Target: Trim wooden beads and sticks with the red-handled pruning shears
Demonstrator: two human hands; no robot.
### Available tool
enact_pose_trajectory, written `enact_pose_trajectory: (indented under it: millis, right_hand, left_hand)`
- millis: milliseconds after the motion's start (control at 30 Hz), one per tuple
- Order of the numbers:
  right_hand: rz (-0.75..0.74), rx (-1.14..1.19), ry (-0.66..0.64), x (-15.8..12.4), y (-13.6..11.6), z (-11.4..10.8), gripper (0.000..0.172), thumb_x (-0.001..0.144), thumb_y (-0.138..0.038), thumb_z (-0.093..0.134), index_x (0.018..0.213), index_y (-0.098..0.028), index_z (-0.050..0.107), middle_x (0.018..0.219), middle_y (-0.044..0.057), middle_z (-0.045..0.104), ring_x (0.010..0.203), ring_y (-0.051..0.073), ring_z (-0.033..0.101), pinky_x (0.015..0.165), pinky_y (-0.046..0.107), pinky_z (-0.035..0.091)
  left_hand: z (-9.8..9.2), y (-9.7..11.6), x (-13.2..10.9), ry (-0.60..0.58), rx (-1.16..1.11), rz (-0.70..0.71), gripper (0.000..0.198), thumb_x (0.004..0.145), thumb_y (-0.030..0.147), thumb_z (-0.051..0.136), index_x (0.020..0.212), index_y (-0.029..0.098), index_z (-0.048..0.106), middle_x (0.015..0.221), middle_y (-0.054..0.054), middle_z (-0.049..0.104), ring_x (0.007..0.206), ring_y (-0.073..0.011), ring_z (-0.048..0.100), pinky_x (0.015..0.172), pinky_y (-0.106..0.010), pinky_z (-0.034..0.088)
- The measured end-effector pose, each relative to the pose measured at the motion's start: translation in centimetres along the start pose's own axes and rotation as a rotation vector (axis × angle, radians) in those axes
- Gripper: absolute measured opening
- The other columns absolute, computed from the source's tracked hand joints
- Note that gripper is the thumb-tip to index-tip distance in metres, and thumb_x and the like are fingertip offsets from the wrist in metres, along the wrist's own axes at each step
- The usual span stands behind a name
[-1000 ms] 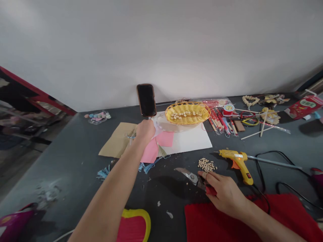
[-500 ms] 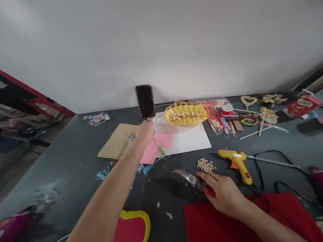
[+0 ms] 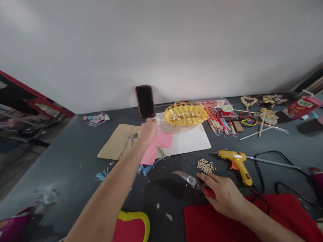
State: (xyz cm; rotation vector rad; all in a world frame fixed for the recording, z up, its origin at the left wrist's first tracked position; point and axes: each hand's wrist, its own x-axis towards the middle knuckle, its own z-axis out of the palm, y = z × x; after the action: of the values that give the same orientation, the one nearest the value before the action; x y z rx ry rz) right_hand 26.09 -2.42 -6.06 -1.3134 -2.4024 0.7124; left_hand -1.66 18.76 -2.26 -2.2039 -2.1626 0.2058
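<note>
My left hand (image 3: 148,130) is stretched forward just below the phone, over the pink papers (image 3: 149,154) and the left edge of the white sheet (image 3: 193,139). Its fingers look curled, and what they hold, if anything, is hidden behind the hand. Grey-green bristly strands (image 3: 160,153) lie on the pink paper, with blue tassel threads (image 3: 102,174) nearby. My right hand (image 3: 224,195) grips pruning shears (image 3: 188,178) by the red handle, blades pointing left above the dark table. Just beyond that hand lies a small pile of pale beads (image 3: 205,166).
A phone (image 3: 145,101) leans on the wall beside a yellow basket (image 3: 186,115) holding small pale pieces. To the right lie a yellow glue gun (image 3: 237,164) with its cord, and red cloth (image 3: 202,222). Brown paper (image 3: 113,143) and a yellow-edged red piece (image 3: 131,230) are leftward.
My left hand has shifted slightly to the right, close under the phone. My right hand stays in place with the pruning shears.
</note>
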Motion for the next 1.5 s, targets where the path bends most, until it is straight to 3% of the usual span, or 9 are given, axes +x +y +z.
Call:
enact_pose_trajectory:
  millis: [233,667,1233,1500]
  right_hand:
    - [0.01,-0.009,-0.027,0.0,0.0,0.0,0.053,0.08,-0.009,0.048,0.132,-0.017,0.05,0.113,0.01,0.067,0.1,0.024,0.066,0.085,0.038,0.057]
    - [0.005,-0.002,-0.054,0.0,0.2,0.2,0.056,0.079,-0.01,0.051,0.133,-0.018,0.048,0.116,0.01,0.067,0.102,0.025,0.065,0.087,0.04,0.056]
    - [0.005,-0.004,-0.034,0.0,0.3,0.3,0.053,0.081,-0.01,0.05,0.133,-0.017,0.049,0.113,0.01,0.067,0.102,0.025,0.065,0.086,0.04,0.056]
    - [-0.002,-0.02,-0.036,0.0,0.2,0.2,0.054,0.079,-0.01,0.051,0.133,-0.017,0.049,0.114,0.01,0.067,0.101,0.025,0.066,0.086,0.038,0.056]
  left_hand:
    - [0.6,0.8,0.4,0.003,0.045,-0.023,0.047,0.089,0.004,0.026,0.128,0.005,0.05,0.118,-0.025,0.058,0.094,-0.033,0.067,0.076,-0.038,0.05]
    - [1.0,0.8,0.6,-0.003,0.069,-0.025,0.047,0.087,0.003,0.025,0.126,0.003,0.051,0.12,-0.025,0.058,0.095,-0.0329,0.067,0.076,-0.04,0.05]
    - [0.2,-0.2,-0.8,-0.001,0.013,0.015,0.04,0.084,0.008,0.035,0.116,0.011,0.059,0.115,-0.021,0.06,0.092,-0.033,0.067,0.073,-0.039,0.049]
    - [0.5,0.3,0.3,-0.031,-0.017,0.007,0.045,0.09,0.011,0.029,0.128,0.016,0.053,0.121,-0.019,0.058,0.094,-0.033,0.066,0.077,-0.04,0.047]
